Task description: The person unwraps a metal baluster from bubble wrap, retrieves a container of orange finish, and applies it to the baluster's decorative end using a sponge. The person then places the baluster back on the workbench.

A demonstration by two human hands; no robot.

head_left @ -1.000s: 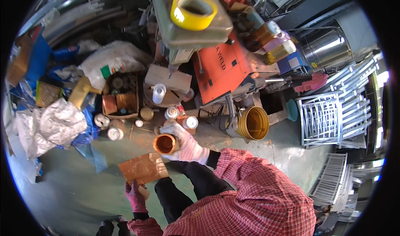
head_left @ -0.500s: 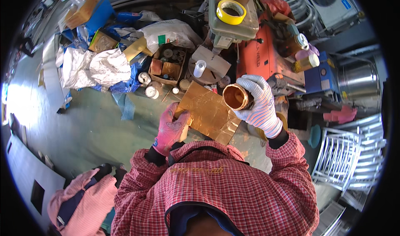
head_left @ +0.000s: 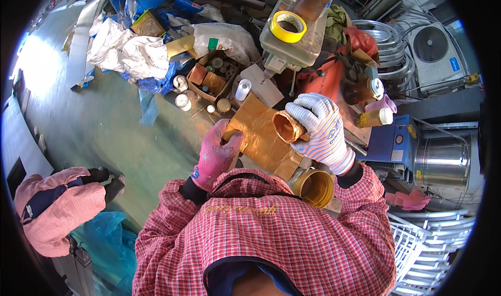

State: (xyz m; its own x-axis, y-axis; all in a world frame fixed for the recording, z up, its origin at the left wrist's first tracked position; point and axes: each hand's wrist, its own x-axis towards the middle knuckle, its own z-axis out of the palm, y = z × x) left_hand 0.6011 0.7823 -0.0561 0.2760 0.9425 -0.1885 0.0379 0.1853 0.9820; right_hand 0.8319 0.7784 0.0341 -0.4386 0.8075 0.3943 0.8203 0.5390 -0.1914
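Observation:
My left hand (head_left: 217,155), in a pink glove, is closed on the left edge of a flat rectangular board (head_left: 261,134), thumb on top. The board's face is golden brown and glossy, with creased patches toward its near right end. In a striped white glove, my right hand (head_left: 322,131) grips a cup (head_left: 286,127) coated in coppery brown, fingers wrapped round its far and right side. The cup's mouth tilts toward me and the board, just over the board's right part. What is inside the cup cannot be made out.
A yellow-brown bucket (head_left: 315,187) stands below my right wrist. Ahead are a carton of jars (head_left: 216,79), a white cup (head_left: 243,89), small cans (head_left: 182,102) and a yellow tape roll (head_left: 288,26) on a machine. Lidded jars (head_left: 376,117) stand right. Another person (head_left: 62,202) bends at left.
My view has turned to the right, showing more of the bucket. The cup has shifted slightly left over the board. Both hands keep their grips.

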